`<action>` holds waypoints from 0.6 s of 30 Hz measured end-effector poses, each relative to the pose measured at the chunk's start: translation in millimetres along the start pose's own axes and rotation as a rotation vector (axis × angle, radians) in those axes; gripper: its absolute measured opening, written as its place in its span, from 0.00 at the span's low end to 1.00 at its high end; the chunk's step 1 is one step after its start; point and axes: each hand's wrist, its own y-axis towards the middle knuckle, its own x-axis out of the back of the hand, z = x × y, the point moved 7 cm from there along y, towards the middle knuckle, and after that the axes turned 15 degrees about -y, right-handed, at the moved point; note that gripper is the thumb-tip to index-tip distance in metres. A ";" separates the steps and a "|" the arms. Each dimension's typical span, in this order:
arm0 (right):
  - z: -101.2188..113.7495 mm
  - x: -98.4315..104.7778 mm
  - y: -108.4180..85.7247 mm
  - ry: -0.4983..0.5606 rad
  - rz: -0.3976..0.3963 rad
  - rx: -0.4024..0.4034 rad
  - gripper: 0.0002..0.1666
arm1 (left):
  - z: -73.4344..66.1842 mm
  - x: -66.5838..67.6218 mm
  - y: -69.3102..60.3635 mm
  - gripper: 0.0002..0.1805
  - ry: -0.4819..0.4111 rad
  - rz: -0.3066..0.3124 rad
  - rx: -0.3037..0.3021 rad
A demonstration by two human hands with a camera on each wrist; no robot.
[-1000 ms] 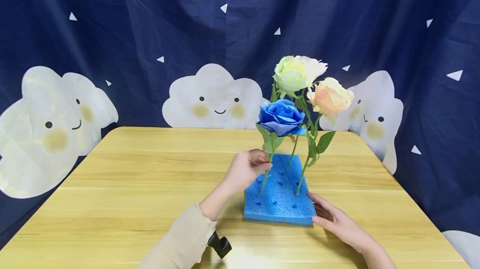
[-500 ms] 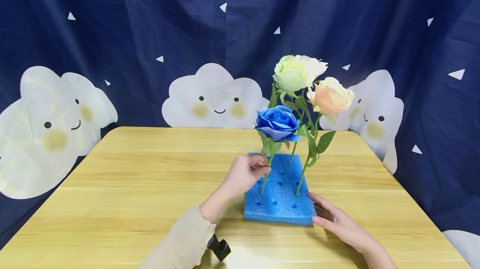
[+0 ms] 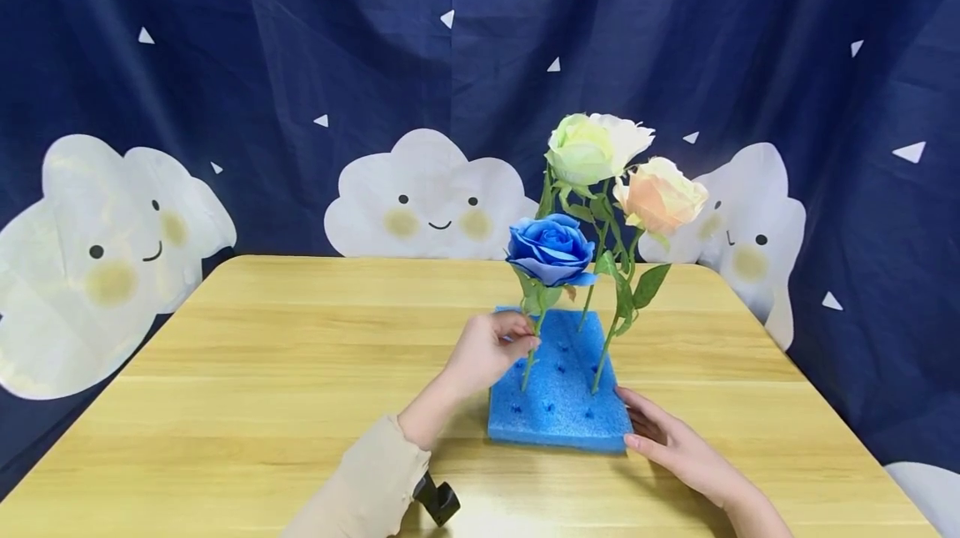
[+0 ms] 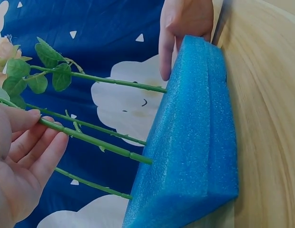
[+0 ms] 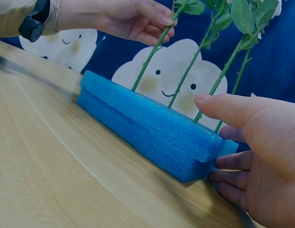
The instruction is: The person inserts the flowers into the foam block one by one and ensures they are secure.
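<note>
My left hand (image 3: 487,352) pinches the green stem of a blue rose (image 3: 551,250) between thumb and fingers. The stem's lower end meets the top of a blue foam block (image 3: 562,429), as the stem (image 4: 100,142) in the left wrist view shows. Against the block's right edge rests my right hand (image 3: 678,446), thumb near the front corner and fingers along the side. In the block also stand a pale green rose (image 3: 581,150), a white rose (image 3: 628,142) partly behind it, and a peach rose (image 3: 662,194).
Several small holes dot the foam's top. The block lies on a wooden table (image 3: 300,371) right of centre. A dark blue curtain (image 3: 390,46) with white clouds hangs behind. A black wrist device (image 3: 437,500) sits at my left cuff.
The blue rose and my left hand have come down slightly, and the bloom has shifted a little left. My right hand and the foam block stay where they were.
</note>
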 end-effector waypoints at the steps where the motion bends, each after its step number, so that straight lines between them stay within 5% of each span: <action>1: -0.1 -0.4 -0.2 0.006 -0.001 0.004 0.33 | 0.3 0.1 -0.4 0.03 0.000 -0.001 0.000; 18: -1.6 -2.4 -0.9 0.021 0.003 0.001 0.32 | 4.6 1.3 -5.1 0.03 0.043 -0.016 0.011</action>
